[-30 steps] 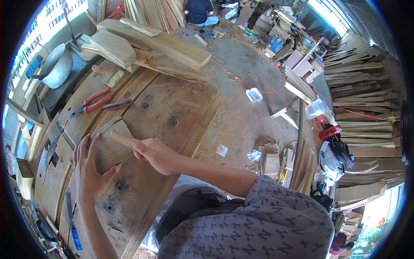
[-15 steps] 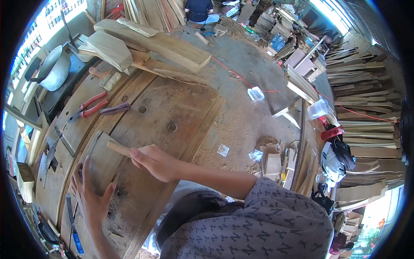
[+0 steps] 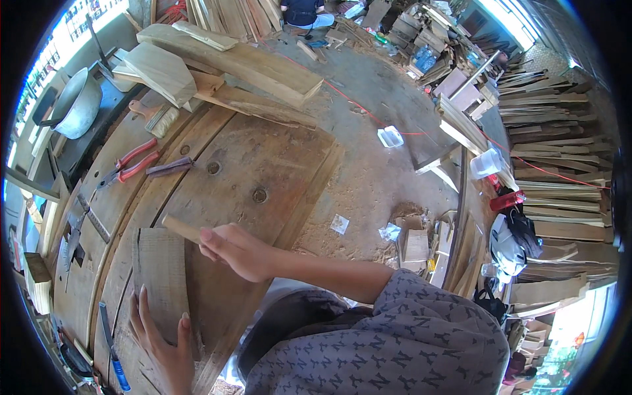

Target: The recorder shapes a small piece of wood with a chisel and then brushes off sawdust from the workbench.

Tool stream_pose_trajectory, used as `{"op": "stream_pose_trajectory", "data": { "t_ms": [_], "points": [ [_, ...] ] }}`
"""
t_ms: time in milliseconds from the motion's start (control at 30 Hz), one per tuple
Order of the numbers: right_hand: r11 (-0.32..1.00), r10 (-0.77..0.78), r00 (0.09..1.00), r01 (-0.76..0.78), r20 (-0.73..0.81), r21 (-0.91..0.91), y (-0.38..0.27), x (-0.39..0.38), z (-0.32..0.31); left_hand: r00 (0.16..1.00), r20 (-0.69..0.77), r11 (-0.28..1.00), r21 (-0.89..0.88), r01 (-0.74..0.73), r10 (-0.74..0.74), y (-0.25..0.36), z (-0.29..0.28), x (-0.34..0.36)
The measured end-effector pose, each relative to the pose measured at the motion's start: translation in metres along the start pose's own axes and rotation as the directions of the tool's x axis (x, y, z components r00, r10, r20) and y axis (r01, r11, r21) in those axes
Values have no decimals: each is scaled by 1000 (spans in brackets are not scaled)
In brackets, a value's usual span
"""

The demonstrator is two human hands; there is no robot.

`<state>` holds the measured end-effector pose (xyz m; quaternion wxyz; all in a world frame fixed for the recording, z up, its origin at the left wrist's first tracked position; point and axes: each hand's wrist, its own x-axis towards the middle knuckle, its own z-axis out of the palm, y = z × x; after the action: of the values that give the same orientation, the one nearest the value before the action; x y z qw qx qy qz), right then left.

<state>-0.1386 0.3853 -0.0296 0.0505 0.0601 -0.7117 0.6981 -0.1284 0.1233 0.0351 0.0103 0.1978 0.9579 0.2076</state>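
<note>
My right hand (image 3: 236, 250) is closed round a short, light wooden stick (image 3: 181, 227), whose free end points left over the workbench (image 3: 237, 158). Under that end lies a flat wooden board (image 3: 160, 263), its grain running away from me. My left hand (image 3: 161, 339) rests on the near part of the board with fingers spread. Beyond the board are red-handled pliers (image 3: 135, 161) and a dark chisel-like tool (image 3: 170, 167). A blue-handled tool with a long blade (image 3: 113, 349) lies left of my left hand.
A metal square (image 3: 93, 218), a paintbrush (image 3: 155, 118) and a thick timber beam (image 3: 230, 62) lie on the bench. A metal pot (image 3: 78, 105) stands far left. Stacked planks (image 3: 553, 138) line the right side. A person (image 3: 306, 14) sits at the far end.
The board has turned and slid nearer to me, along with my left hand, which has moved down and slightly right. My right hand still holds the stick in nearly the same place.
</note>
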Motion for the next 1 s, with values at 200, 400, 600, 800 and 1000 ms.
{"op": "stream_pose_trajectory", "data": {
  "t_ms": [200,400,600,800,1000],
  "points": [
    [658,300,926,-376,230,653,2,5,-20,1000,-18,999,47,6,-6,-1,10,-10],
    [514,269,926,-371,266,773,8,5,-28,998,-33,988,150,-39,44,1,12,-14],
    [496,238,944,-321,229,807,5,5,-29,998,-53,989,147,-29,37,9,16,-16],
    [588,252,943,-328,219,740,8,4,-25,998,-58,988,155,-3,13,14,15,-15],
    [652,238,949,-312,205,691,1,7,-14,971,-172,986,-41,162,-167,-28,15,-44]
  ]
}}
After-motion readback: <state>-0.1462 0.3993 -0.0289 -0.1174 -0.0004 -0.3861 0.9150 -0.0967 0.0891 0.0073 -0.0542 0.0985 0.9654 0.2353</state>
